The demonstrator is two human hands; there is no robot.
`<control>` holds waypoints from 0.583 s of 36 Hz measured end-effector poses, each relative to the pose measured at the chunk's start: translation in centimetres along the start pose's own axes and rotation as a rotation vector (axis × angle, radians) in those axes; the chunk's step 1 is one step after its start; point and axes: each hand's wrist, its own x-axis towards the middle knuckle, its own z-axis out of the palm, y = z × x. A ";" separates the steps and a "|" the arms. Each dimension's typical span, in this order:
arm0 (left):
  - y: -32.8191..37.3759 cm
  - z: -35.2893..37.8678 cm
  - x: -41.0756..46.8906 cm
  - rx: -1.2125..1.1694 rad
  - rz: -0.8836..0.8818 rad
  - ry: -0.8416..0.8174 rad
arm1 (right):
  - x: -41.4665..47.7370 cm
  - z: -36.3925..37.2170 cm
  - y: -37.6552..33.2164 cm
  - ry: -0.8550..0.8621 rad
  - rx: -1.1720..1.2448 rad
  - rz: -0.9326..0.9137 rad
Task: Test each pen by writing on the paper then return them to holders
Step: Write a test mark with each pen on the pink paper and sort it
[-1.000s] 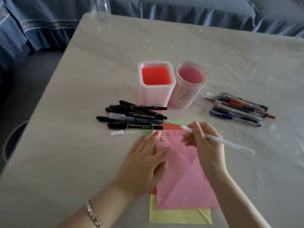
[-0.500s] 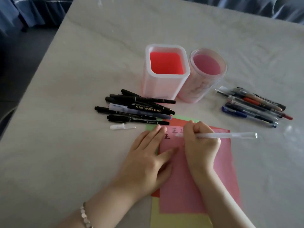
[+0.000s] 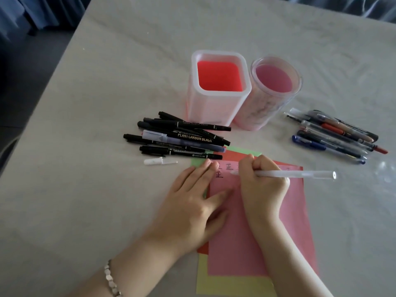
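Right hand [image 3: 264, 187]: grip closed around the slim white translucent pen [image 3: 300, 174], fingers curled over the front of the barrel. The pen's long axis runs almost straight across the view. Its tip is at the left, over the upper part of the pink paper sheet [image 3: 291, 211], and its tail end sticks out well to the person's right. The tip sits just right of the lone written character that starts the second row. It is blurred, so probably touching the sheet, not certain. Judged step: writing this pen's test mark.

Left hand [image 3: 190, 209]: flat, fingers straight, pressing the sheet's left edge onto the pale marble-look counter [image 3: 85, 189].

Small white pen cap [image 3: 159, 161] lies on the counter left of the paper, just beside the heap of black markers [image 3: 182, 136]. The left hand is nearer to it.

Square pink plastic holder [image 3: 211, 108] and round clear plastic holder [image 3: 264, 112] stand side by side beyond the paper. A bundle of mixed pens [image 3: 334, 133] lies to their right.
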 end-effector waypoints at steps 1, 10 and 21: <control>0.0 0.0 0.0 0.000 0.001 0.005 | 0.0 0.0 0.0 0.002 0.006 0.004; -0.1 0.1 0.0 0.016 0.013 0.019 | 0.1 -0.1 -0.2 -0.034 0.025 0.021; -0.1 0.1 0.0 -0.004 0.019 0.010 | 0.1 -2.7 -1.2 -0.110 0.180 0.187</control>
